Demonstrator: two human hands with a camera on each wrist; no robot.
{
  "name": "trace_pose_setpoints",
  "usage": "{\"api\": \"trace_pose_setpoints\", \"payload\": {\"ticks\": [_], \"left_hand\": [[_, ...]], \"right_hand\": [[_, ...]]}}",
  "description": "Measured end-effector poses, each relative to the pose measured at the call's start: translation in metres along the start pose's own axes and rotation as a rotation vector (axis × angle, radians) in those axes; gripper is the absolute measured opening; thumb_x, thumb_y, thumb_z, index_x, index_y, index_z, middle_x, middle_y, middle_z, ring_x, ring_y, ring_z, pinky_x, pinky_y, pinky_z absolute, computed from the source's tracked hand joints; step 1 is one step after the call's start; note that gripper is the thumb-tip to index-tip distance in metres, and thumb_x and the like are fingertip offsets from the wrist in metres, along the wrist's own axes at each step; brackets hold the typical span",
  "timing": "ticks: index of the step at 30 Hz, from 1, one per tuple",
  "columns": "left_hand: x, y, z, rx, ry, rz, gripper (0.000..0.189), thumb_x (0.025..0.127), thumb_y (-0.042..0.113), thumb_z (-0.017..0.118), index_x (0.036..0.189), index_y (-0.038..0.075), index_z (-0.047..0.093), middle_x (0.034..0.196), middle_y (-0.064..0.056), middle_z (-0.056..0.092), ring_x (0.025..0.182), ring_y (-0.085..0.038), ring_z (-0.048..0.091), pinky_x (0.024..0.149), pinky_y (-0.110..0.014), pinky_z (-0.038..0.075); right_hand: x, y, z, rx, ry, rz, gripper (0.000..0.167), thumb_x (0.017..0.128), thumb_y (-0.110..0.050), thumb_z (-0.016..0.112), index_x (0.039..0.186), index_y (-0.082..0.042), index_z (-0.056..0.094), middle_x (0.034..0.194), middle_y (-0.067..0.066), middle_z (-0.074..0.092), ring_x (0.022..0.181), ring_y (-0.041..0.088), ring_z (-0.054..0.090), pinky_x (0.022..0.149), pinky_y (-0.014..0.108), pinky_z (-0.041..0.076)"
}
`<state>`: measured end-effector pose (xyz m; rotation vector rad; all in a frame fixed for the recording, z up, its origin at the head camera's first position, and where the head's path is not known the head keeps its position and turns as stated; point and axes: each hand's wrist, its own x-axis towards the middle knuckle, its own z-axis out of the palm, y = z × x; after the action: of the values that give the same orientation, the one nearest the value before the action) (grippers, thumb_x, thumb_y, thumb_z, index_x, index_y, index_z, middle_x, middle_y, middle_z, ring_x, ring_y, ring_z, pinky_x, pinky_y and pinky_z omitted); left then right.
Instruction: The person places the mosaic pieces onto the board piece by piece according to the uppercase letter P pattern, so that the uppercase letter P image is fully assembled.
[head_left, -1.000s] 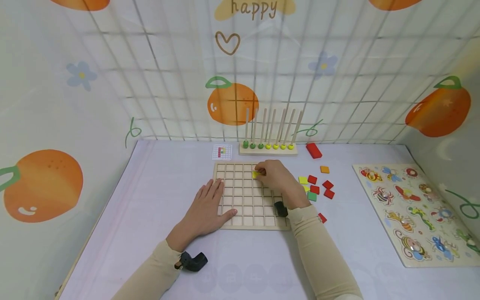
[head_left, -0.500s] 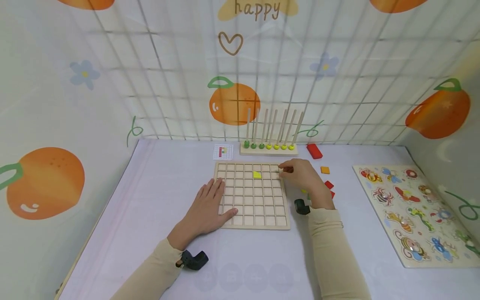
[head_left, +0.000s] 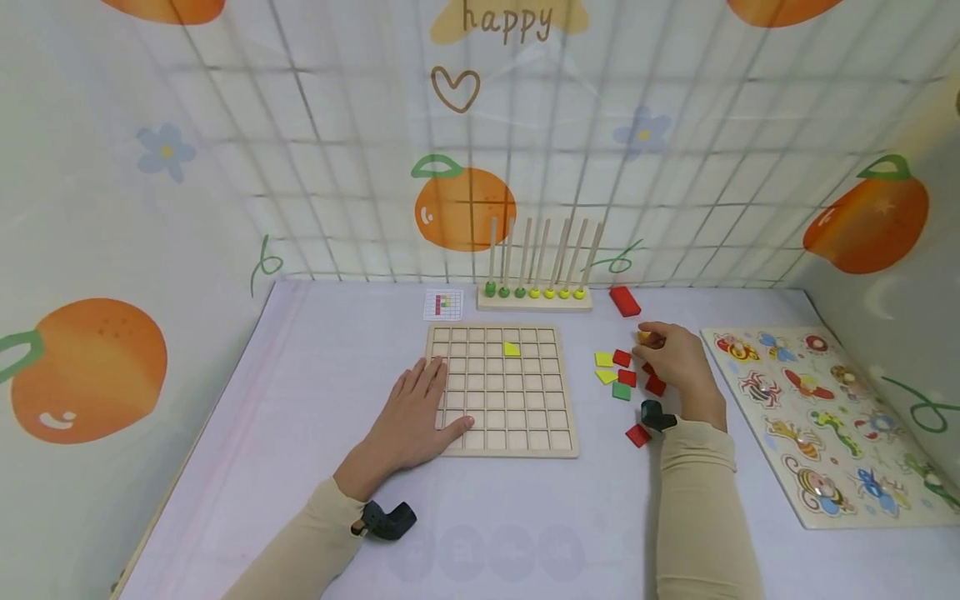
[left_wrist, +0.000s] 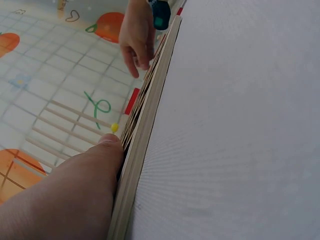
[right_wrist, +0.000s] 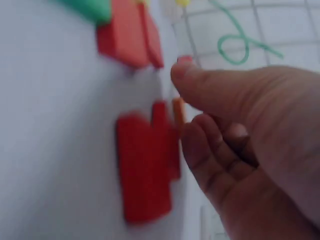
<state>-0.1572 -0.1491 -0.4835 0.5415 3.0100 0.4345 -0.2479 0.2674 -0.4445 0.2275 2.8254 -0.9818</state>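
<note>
My left hand (head_left: 405, 417) lies with fingers spread on the left edge of a wooden grid board (head_left: 491, 402). In the left wrist view its thumb (left_wrist: 102, 150) rests on the board's rim. One yellow tile (head_left: 512, 349) with a cut corner sits in a cell near the board's upper right. To the right of the board my right hand (head_left: 678, 358) hovers over loose tiles, holding nothing. A gap shows between its thumb and bent fingers in the right wrist view, with an orange tile (right_wrist: 178, 111) beyond it. Red tiles (right_wrist: 145, 170) lie close below, blurred.
Beside the board are red, yellow and green tiles (head_left: 622, 391). A pattern card (head_left: 444, 305), a peg stand with beads (head_left: 535, 302) and a red block (head_left: 625, 301) stand behind. An insect puzzle board (head_left: 832, 433) lies at the far right.
My right hand has left the yellow tile in the board's cell and moved right, over the loose tiles to the orange one. My left hand has stayed in place.
</note>
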Motion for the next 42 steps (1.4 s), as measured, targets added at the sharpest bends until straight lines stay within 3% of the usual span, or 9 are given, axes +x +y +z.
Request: {"api": "trace_pose_setpoints", "payload": {"ticks": [3, 8, 17, 27, 31, 38, 42], "left_hand": [[0.0, 0.0, -0.001, 0.005, 0.003, -0.002, 0.101, 0.096, 0.071, 0.047, 0.163, 0.002, 0.014, 0.172, -0.015, 0.013, 0.16, -0.036, 0.007, 0.129, -0.056, 0.013], [0.0, 0.001, -0.002, -0.002, 0.005, -0.002, 0.101, 0.097, 0.07, 0.047, 0.163, 0.002, 0.014, 0.172, -0.015, 0.014, 0.16, -0.037, 0.008, 0.129, -0.056, 0.013], [-0.002, 0.002, -0.001, -0.011, -0.001, -0.005, 0.101, 0.096, 0.07, 0.048, 0.163, 0.003, 0.014, 0.172, -0.014, 0.013, 0.16, -0.036, 0.006, 0.129, -0.055, 0.012], [-0.002, 0.001, 0.001, -0.008, 0.02, 0.001, 0.1, 0.097, 0.069, 0.048, 0.163, 0.002, 0.015, 0.172, -0.015, 0.014, 0.16, -0.037, 0.008, 0.129, -0.055, 0.014], [-0.003, 0.001, 0.004, -0.009, 0.0, -0.017, 0.1, 0.096, 0.07, 0.047, 0.164, 0.003, 0.014, 0.172, -0.013, 0.013, 0.16, -0.036, 0.007, 0.129, -0.055, 0.013], [-0.002, 0.004, 0.001, -0.017, 0.0, -0.001, 0.1, 0.097, 0.07, 0.047, 0.164, 0.003, 0.013, 0.172, -0.014, 0.013, 0.16, -0.037, 0.007, 0.129, -0.055, 0.013], [-0.001, 0.002, -0.001, -0.001, 0.011, -0.001, 0.1, 0.097, 0.069, 0.048, 0.163, 0.003, 0.015, 0.172, -0.014, 0.015, 0.16, -0.037, 0.008, 0.129, -0.055, 0.014]], "right_hand": [[0.002, 0.006, -0.002, 0.048, -0.022, 0.074, 0.06, 0.1, -0.023, 0.065, 0.155, -0.012, 0.044, 0.129, 0.021, 0.054, 0.103, 0.031, 0.052, 0.073, 0.025, 0.05], [0.004, 0.011, -0.003, 0.076, -0.033, 0.108, 0.062, 0.102, -0.024, 0.062, 0.158, -0.014, 0.039, 0.132, 0.022, 0.051, 0.104, 0.031, 0.052, 0.073, 0.025, 0.05], [0.006, 0.014, 0.001, 0.057, -0.026, 0.161, 0.047, 0.102, -0.029, 0.062, 0.143, -0.008, 0.055, 0.124, 0.02, 0.056, 0.095, 0.029, 0.055, 0.066, 0.022, 0.049], [0.007, 0.013, -0.001, -0.007, -0.023, 0.111, 0.048, 0.098, -0.032, 0.067, 0.135, -0.002, 0.059, 0.115, 0.019, 0.059, 0.089, 0.026, 0.057, 0.065, 0.024, 0.049], [0.008, 0.018, -0.001, -0.014, -0.026, 0.086, 0.049, 0.096, -0.034, 0.068, 0.132, -0.002, 0.06, 0.112, 0.017, 0.061, 0.086, 0.024, 0.058, 0.065, 0.024, 0.049], [0.004, 0.013, -0.005, 0.022, -0.001, 0.11, 0.048, 0.097, -0.034, 0.065, 0.136, -0.006, 0.059, 0.114, 0.017, 0.059, 0.09, 0.027, 0.057, 0.063, 0.025, 0.049], [0.0, 0.004, -0.005, 0.012, -0.013, 0.048, 0.046, 0.097, -0.032, 0.063, 0.135, -0.006, 0.059, 0.115, 0.017, 0.059, 0.093, 0.027, 0.056, 0.064, 0.024, 0.049]]}}
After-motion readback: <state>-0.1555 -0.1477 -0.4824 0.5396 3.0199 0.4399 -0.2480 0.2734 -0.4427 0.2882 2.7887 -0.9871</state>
